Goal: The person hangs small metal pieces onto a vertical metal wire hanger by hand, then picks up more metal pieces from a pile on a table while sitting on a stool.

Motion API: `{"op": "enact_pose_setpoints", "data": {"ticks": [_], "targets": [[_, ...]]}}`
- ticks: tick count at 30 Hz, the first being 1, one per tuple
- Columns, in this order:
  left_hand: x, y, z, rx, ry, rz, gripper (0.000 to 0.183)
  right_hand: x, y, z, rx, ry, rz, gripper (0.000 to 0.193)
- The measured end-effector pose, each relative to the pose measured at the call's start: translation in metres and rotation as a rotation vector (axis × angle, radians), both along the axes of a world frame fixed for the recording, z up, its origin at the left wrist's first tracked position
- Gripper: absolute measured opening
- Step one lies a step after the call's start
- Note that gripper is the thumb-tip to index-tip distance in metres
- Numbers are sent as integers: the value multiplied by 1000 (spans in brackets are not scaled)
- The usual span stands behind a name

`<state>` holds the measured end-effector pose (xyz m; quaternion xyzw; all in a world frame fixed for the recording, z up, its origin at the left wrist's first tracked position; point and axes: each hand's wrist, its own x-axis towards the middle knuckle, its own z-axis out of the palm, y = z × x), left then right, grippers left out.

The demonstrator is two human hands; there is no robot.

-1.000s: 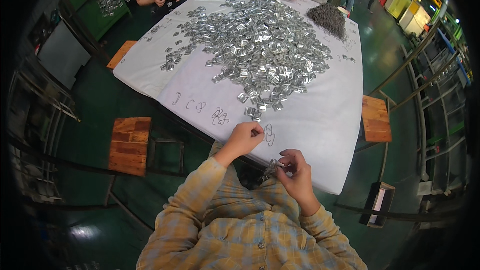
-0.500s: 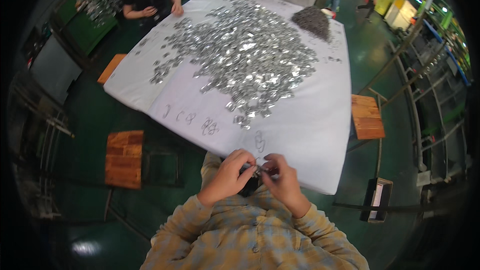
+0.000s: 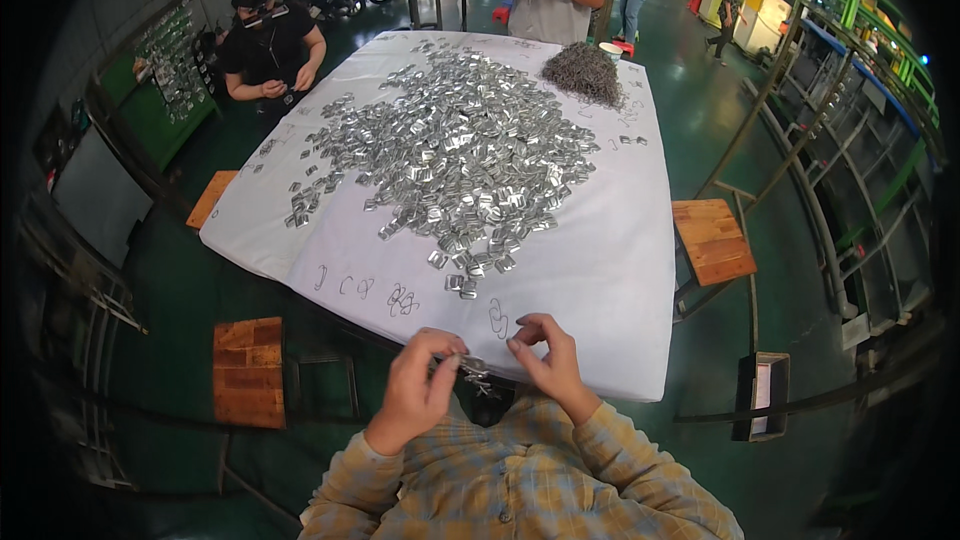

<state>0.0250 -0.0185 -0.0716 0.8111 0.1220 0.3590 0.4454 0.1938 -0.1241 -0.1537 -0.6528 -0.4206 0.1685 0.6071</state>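
Observation:
My left hand (image 3: pixel 415 387) pinches a small cluster of shiny metal buckles (image 3: pixel 474 370) between thumb and fingertips, just off the table's near edge. Thin wire ends show at the cluster's lower side. My right hand (image 3: pixel 548 355) is at the table's edge, thumb and forefinger curved apart, and I see nothing between them. Right by its fingertips lie several bent wire hooks (image 3: pixel 497 318). Farther in, a wide heap of flat silvery metal buckles (image 3: pixel 470 140) covers the middle of the white-covered table (image 3: pixel 580 290).
A dark pile of wire hooks (image 3: pixel 585 75) sits at the far right. More bent wires (image 3: pixel 402 300) lie along the near left edge. Wooden stools (image 3: pixel 248 370) flank the table. Two people (image 3: pixel 275 50) work at the far side. A box (image 3: pixel 768 395) stands low at right.
My hands have moved apart; the left has shifted left with the buckles, and the right now rests beside the loose wire hooks. The view has tilted up, showing more of the people.

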Motion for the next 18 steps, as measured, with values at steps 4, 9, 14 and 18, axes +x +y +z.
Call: {"op": "enact_pose_setpoints", "data": {"ticks": [4, 9, 14, 18], "targets": [[-8, 11, 37, -45, -157, 13, 9, 31, 10, -43, -113, -321, -277, 26], [-25, 26, 97, 42, -338, 190, 8, 51, 19, -62, -187, -492, -279, 43], [-82, 44, 153, 293, -437, 518, 10, 29, 26, -45, -303, -719, -25, 82], [-101, 48, 199, 305, -626, 467, 6, 44, 14, -44, -495, -842, 97, 104]]}}
